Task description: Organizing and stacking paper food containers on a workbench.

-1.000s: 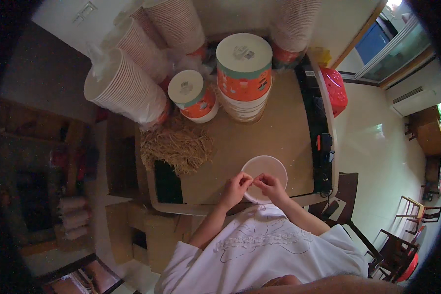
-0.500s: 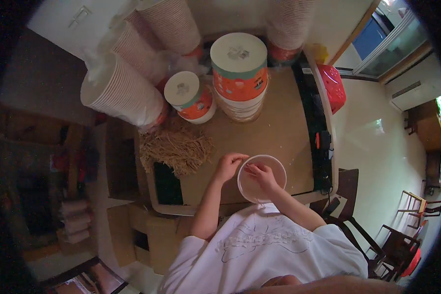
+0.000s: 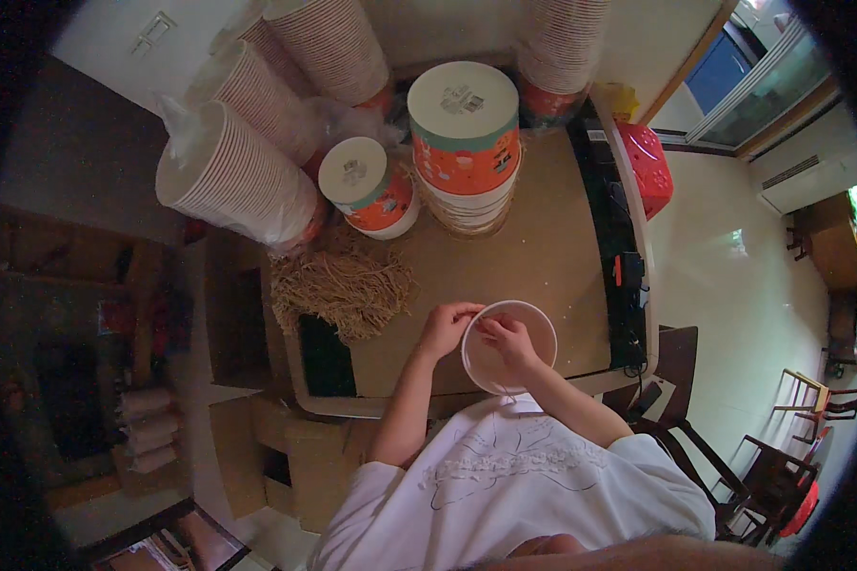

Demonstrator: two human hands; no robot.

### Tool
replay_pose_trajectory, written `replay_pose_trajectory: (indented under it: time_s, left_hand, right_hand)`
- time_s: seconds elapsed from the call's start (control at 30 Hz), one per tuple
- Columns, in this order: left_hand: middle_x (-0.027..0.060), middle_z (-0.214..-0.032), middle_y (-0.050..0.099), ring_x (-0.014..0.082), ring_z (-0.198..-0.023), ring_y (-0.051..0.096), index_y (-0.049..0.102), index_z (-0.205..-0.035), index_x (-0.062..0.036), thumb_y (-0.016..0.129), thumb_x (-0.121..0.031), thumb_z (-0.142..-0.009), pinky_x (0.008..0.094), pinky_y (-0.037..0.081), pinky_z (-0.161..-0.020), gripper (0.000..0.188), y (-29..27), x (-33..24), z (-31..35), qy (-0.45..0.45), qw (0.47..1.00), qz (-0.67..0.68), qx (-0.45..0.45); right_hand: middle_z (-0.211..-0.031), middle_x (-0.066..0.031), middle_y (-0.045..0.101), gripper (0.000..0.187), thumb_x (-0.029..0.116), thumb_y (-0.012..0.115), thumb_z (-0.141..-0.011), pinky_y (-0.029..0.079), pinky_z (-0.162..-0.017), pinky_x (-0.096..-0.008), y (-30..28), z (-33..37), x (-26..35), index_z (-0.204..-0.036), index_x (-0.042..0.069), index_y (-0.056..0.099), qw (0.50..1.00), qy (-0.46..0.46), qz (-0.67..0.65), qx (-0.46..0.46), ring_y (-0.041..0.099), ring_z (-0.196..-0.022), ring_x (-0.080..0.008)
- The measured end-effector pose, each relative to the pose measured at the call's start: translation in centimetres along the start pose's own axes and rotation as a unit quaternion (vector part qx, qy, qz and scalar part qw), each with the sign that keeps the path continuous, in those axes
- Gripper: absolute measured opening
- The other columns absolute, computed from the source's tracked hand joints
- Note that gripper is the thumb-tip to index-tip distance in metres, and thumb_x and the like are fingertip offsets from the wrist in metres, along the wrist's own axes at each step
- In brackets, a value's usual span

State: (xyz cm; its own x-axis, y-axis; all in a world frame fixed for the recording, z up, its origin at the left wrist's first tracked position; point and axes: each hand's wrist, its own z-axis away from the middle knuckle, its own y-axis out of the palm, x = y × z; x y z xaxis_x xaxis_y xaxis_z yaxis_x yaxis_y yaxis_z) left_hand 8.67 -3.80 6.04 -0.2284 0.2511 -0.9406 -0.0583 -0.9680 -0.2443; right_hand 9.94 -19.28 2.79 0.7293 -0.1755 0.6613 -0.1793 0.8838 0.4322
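A white paper bucket [image 3: 535, 360], its mouth facing up, stands near the front edge of the table close to my body. My left hand [image 3: 442, 329] is at the bucket's left side, fingers bent and closed against the outside of the wall just below the rim. Reaching over the near rim, my right hand [image 3: 507, 339] is inside the bucket with its fingers pinched together by the left inner wall. What the right fingertips hold, if anything, is too small to make out. A heap of tan paper cords [image 3: 345, 287] lies left of my left hand.
Upside-down orange and white paper buckets, a large stack [image 3: 467, 143] and a smaller one [image 3: 369, 190], stand behind on the cardboard-covered table [image 3: 543, 247]. Tall plastic-wrapped bucket stacks [image 3: 243, 181] line the back left. A power strip [image 3: 628, 271] runs along the right edge.
My left hand has lowered slightly, its fingers now bent in closer to the bucket's side. The right hand has shifted only a little inside the bucket.
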Motion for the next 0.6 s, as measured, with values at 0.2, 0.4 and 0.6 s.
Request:
replay_pose_trajectory:
  time_s: [0.2,0.4,0.6]
  left_hand:
    - [0.0099,-0.087,0.062,0.0172,-0.079,0.060,0.061,-0.094,-0.0047,0.048,0.000,-0.074,0.0264,0.046,-0.071,0.024,0.1,-0.1,0.2,0.006,1.000,-0.007,-0.001]
    - [0.0093,-0.086,0.061,0.0188,-0.078,0.059,0.062,-0.092,-0.0050,0.050,0.001,-0.073,0.0270,0.046,-0.069,0.023,0.1,1.0,0.0,0.006,1.000,-0.021,-0.001]
    - [0.0095,-0.085,0.061,0.0174,-0.078,0.059,0.062,-0.091,-0.0049,0.052,0.000,-0.072,0.0272,0.046,-0.068,0.022,0.2,0.8,0.0,0.001,1.000,-0.015,0.001]
  right_hand:
    - [-0.089,-0.0016,0.057,0.016,0.017,0.052,-0.082,0.042,-0.066,-0.0226,0.3,0.3,0.1,-0.094,0.006,0.055,1.000,-0.001,-0.005,-0.018,0.053,-0.083,-0.0104]
    - [-0.089,-0.0021,0.057,0.016,0.017,0.052,-0.082,0.042,-0.066,-0.0236,0.1,0.0,0.0,-0.093,0.006,0.055,1.000,-0.002,0.014,-0.021,0.054,-0.084,-0.0114]
    - [-0.087,-0.0024,0.057,0.016,0.016,0.053,-0.081,0.042,-0.064,-0.0234,0.2,-0.2,0.0,-0.092,0.004,0.056,0.999,-0.016,0.015,-0.024,0.053,-0.080,-0.0111]
